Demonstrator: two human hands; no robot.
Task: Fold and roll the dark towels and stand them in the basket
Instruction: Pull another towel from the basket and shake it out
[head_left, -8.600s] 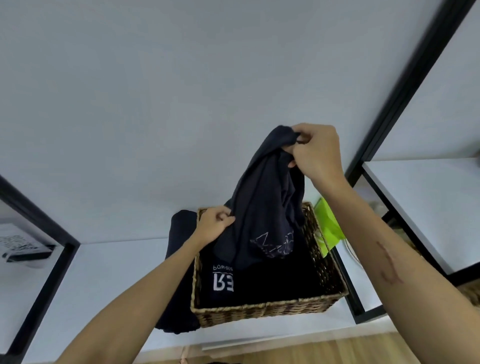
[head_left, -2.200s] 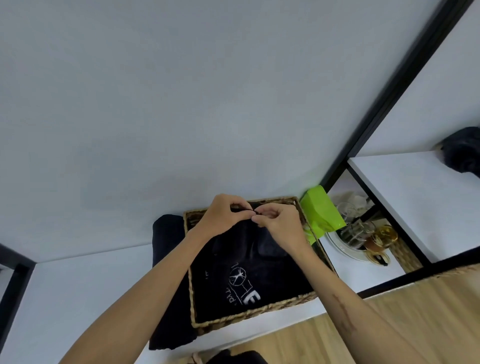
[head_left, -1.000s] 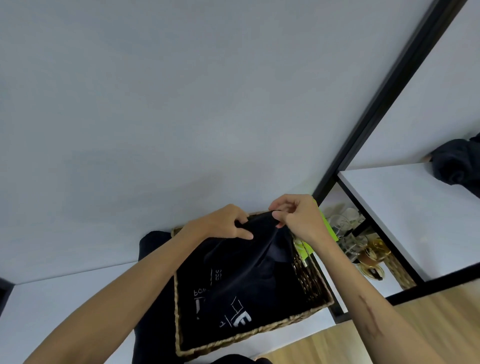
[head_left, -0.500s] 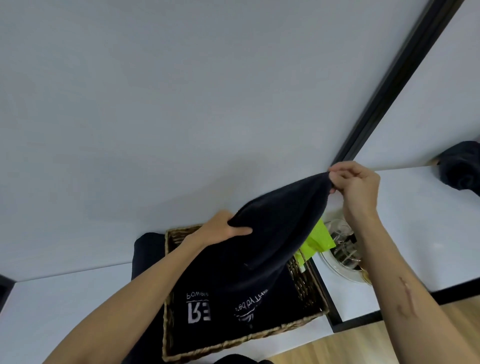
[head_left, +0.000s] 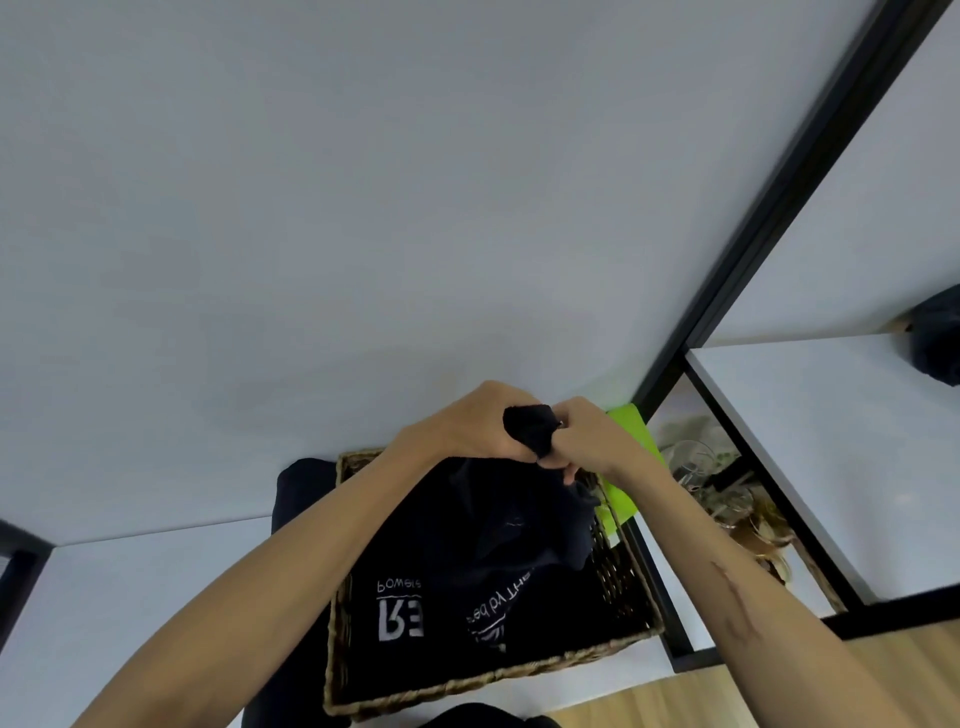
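Both bare forearms rise from the lower corners of the frame and converge just right of centre, where the left hand (head_left: 470, 426) and right hand (head_left: 589, 436) meet knuckle to knuckle, each fist closed tightly on a bunched dark towel (head_left: 530, 426).

At frame centre we gripped a bunched corner of the dark towel (head_left: 530, 428) with our left hand (head_left: 467, 426) and right hand (head_left: 589, 436), above the wicker basket (head_left: 467, 688).
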